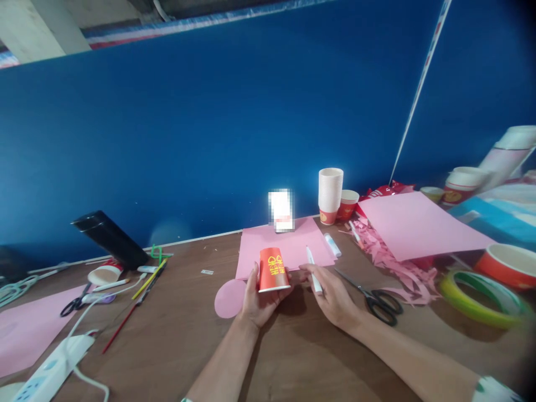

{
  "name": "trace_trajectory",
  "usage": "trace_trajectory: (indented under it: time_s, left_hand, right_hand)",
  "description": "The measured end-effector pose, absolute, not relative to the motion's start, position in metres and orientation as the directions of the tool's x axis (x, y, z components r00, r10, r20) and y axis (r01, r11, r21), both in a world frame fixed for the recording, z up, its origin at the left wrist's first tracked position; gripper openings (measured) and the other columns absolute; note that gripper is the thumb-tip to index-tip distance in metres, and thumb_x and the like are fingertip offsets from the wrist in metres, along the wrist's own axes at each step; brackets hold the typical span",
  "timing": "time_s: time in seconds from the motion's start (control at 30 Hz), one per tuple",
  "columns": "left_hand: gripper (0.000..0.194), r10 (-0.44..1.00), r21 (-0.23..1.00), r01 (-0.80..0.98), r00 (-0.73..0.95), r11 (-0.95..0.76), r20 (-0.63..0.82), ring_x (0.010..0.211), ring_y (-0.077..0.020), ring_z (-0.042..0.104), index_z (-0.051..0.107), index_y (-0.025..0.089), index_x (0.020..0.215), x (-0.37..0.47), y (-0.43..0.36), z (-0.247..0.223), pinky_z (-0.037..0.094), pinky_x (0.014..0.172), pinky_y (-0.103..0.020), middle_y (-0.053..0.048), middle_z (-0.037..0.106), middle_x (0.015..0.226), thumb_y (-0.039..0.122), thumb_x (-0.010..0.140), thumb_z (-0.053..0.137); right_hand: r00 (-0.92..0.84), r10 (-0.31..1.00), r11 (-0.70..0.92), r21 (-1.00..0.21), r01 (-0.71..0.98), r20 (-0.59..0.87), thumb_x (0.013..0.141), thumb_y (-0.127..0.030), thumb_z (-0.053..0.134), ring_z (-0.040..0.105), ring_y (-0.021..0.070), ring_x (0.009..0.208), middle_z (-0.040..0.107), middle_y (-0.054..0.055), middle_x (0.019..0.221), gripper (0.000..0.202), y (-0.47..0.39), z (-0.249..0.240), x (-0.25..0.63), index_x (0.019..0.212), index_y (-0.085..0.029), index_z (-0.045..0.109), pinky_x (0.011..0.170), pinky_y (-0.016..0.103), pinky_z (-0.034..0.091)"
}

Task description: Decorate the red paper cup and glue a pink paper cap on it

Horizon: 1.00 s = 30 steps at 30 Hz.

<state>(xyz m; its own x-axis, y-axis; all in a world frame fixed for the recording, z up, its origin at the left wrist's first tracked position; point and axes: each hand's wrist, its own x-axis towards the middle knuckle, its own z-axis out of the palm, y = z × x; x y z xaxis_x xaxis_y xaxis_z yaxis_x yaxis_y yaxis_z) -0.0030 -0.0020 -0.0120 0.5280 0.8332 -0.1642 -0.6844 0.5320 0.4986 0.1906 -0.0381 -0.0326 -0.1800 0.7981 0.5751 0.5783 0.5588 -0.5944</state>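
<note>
My left hand [260, 304] is wrapped round a red paper cup [271, 272] with yellow characters, holding it above the table with its wide white rim downward. In my right hand [335, 298] is a white marker pen [313, 271], close to the right of the cup. Beside my left hand lies a round pink paper piece [230, 298]. Pink paper sheets [255, 251] lie behind the cup, with a small blurred-out bright object [281, 210] on them. Black-handled scissors [379, 304] rest to the right of my right hand.
A tall stack of paper cups [330, 192] stands at the back, near a glue stick [333, 245]. Pink paper strips [402, 265], a pink sheet [427, 223] and green-yellow tape [481, 298] lie right. A black bottle [113, 240] and a power strip [56, 371] are left.
</note>
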Motion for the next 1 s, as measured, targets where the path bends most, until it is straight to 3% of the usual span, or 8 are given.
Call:
trace_trajectory:
  time_s: [0.13, 0.3, 0.5, 0.7, 0.83, 1.0]
  left_hand:
    - [0.044, 0.854, 0.529, -0.683, 0.486, 0.503, -0.185, 0.086, -0.0230, 0.065, 0.060, 0.010, 0.105, -0.002, -0.002, -0.013, 0.047, 0.090, -0.042, -0.011, 0.069, 0.090, 0.048, 0.085, 0.051]
    - [0.044, 0.861, 0.540, -0.681, 0.468, 0.495, -0.199, 0.096, -0.0280, 0.063, 0.057, 0.010, 0.112, -0.002, -0.002, -0.013, 0.045, 0.092, -0.048, -0.014, 0.068, 0.102, 0.044, 0.085, 0.052]
    - [0.051, 0.851, 0.536, -0.679, 0.498, 0.503, -0.168, 0.094, -0.0277, 0.064, 0.059, 0.006, 0.110, -0.002, -0.002, -0.013, 0.047, 0.090, -0.045, -0.017, 0.068, 0.100, 0.050, 0.085, 0.047]
    - [0.052, 0.870, 0.592, -0.654, 0.455, 0.470, -0.188, 0.084, -0.0244, 0.067, 0.062, 0.005, 0.102, -0.001, -0.001, -0.017, 0.050, 0.085, -0.039, -0.016, 0.070, 0.093, 0.052, 0.085, 0.048]
    - [0.047, 0.876, 0.595, -0.660, 0.446, 0.460, -0.183, 0.091, -0.0255, 0.066, 0.060, 0.008, 0.107, 0.001, 0.000, -0.018, 0.048, 0.090, -0.042, -0.015, 0.069, 0.101, 0.048, 0.085, 0.051]
    - [0.038, 0.903, 0.585, -0.697, 0.391, 0.415, -0.176, 0.091, -0.0226, 0.065, 0.061, 0.009, 0.106, 0.005, 0.000, -0.018, 0.046, 0.093, -0.039, -0.012, 0.070, 0.097, 0.041, 0.086, 0.053]
  right_hand:
    - [-0.158, 0.787, 0.566, -0.597, 0.568, 0.596, 0.084, -0.005, 0.042, 0.063, 0.0211, 0.092, 0.066, 0.008, 0.105, 0.049, -0.040, -0.029, 0.190, 0.131, -0.023, 0.045, 0.082, 0.036, 0.051]
    - [-0.098, 0.741, 0.591, -0.576, 0.564, 0.664, 0.091, -0.017, 0.046, 0.058, 0.0221, 0.109, 0.062, 0.009, 0.119, 0.037, -0.044, -0.015, 0.189, 0.128, -0.023, 0.050, 0.092, 0.036, 0.048]
    - [-0.024, 0.678, 0.635, -0.570, 0.522, 0.734, 0.093, -0.019, 0.043, 0.063, 0.0210, 0.092, 0.067, 0.009, 0.102, 0.025, -0.053, 0.003, 0.189, 0.110, -0.020, 0.061, 0.081, 0.034, 0.050]
    - [0.003, 0.672, 0.647, -0.589, 0.485, 0.740, 0.092, -0.017, 0.043, 0.063, 0.0174, 0.076, 0.065, 0.006, 0.085, 0.019, -0.062, 0.010, 0.185, 0.098, -0.020, 0.061, 0.073, 0.030, 0.050]
    - [0.045, 0.679, 0.634, -0.617, 0.467, 0.732, 0.090, -0.016, 0.047, 0.062, 0.0170, 0.078, 0.063, 0.004, 0.084, 0.014, -0.064, 0.010, 0.183, 0.095, -0.020, 0.059, 0.072, 0.028, 0.049]
    - [0.076, 0.680, 0.617, -0.625, 0.479, 0.729, 0.089, -0.016, 0.050, 0.063, 0.0168, 0.078, 0.064, 0.004, 0.084, 0.011, -0.064, 0.011, 0.180, 0.096, -0.019, 0.058, 0.072, 0.027, 0.050]
